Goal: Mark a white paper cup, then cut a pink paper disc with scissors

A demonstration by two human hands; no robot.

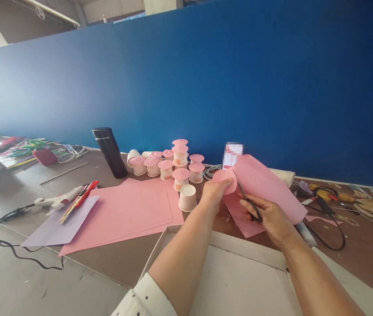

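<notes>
My left hand point(215, 192) pinches a round pink paper piece point(223, 177), thumb on top. In my right hand point(268, 217) is a pair of black-handled scissors point(255, 210), their blades at the right edge of the round piece. A large curling sheet of pink paper point(265, 186) lies just beyond the scissors; whether the round piece is still joined to it I cannot tell. A bare white paper cup point(187, 198) stands left of my left hand. Behind it are several paper cups topped with pink discs point(181, 174), a few of them stacked.
Pink sheets point(130, 202) and a lilac sheet point(61, 224) lie at left, bearing a glue gun point(58, 198) and a red cutter point(86, 193). A black flask point(110, 153) stands behind. An open white box point(245, 281) sits under my forearms. Cables and tools point(328, 202) clutter the right.
</notes>
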